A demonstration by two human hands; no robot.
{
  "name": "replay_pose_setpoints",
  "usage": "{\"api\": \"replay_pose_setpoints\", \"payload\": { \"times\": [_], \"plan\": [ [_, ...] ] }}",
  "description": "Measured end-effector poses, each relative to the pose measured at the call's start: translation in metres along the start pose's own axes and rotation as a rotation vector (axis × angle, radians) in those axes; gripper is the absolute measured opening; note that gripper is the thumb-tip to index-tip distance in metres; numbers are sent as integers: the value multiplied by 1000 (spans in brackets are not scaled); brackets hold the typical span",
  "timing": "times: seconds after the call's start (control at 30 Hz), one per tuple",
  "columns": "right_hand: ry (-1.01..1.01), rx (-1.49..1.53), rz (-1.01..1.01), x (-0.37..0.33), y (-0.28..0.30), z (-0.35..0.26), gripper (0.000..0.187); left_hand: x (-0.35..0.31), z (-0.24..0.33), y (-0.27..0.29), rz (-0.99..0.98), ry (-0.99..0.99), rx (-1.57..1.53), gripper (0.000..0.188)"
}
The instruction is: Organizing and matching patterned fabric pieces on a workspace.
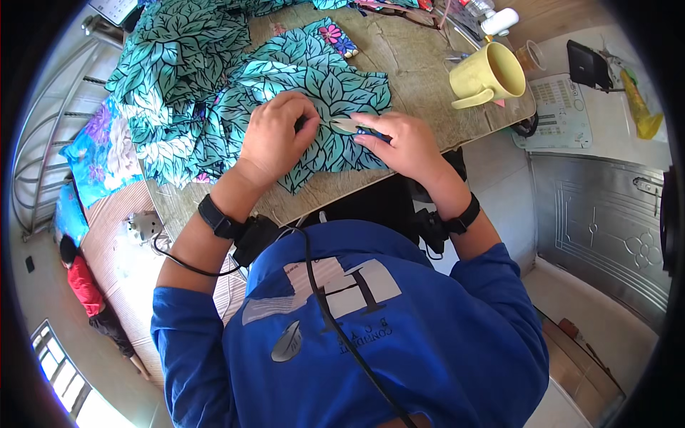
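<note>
Teal fabric [303, 75] printed with black-outlined leaves lies spread on the wooden table. Over its near part, my left hand [275, 135] is closed, thumb and fingertips pinched together. What it pinches, perhaps a thread, is too fine to make out. Close to its right, my right hand [405, 145] grips a small pair of thread snips [345, 125]. Their pale blades point left toward the left fingertips, and a bit of blue handle shows between my fingers. A bigger heap of the same leaf fabric [175, 60] is bunched to the left.
A yellow mug [477, 80] stands at the table's right side, near a clear cup [530, 55] and a white bottle [499, 22]. Glasses [407, 14] lie at the far edge. A metal railing [53, 128] curves at left. A person in red [85, 289] is farther off.
</note>
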State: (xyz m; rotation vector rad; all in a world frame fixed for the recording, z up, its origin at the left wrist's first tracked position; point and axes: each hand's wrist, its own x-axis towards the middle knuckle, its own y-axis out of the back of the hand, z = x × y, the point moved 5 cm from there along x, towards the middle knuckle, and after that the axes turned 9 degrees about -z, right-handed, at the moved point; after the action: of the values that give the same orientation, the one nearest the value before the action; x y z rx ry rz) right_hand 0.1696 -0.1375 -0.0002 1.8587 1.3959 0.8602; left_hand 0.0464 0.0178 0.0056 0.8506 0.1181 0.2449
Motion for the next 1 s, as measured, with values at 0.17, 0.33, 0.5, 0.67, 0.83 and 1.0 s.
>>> {"api": "replay_pose_setpoints", "payload": {
  "times": [0.17,0.33,0.5,0.67,0.83,1.0],
  "plan": [
    [-20,-6,-27,2,0,2,33,-3,9,5,93,-97,-14,11],
    [-8,8,-17,1,0,1,33,-4,6,-3,113,-152,113,7],
    [-13,16,-34,2,1,-2,33,0,3,-2,69,-105,44,9],
    [4,13,-21,6,-2,-2,32,2,4,-1,87,-108,38,9],
    [-10,9,-22,7,-4,0,31,3,5,-1,89,-90,33,9],
    [-10,-1,-14,7,-4,-1,31,4,5,-3,97,-94,41,9]
  ]
}}
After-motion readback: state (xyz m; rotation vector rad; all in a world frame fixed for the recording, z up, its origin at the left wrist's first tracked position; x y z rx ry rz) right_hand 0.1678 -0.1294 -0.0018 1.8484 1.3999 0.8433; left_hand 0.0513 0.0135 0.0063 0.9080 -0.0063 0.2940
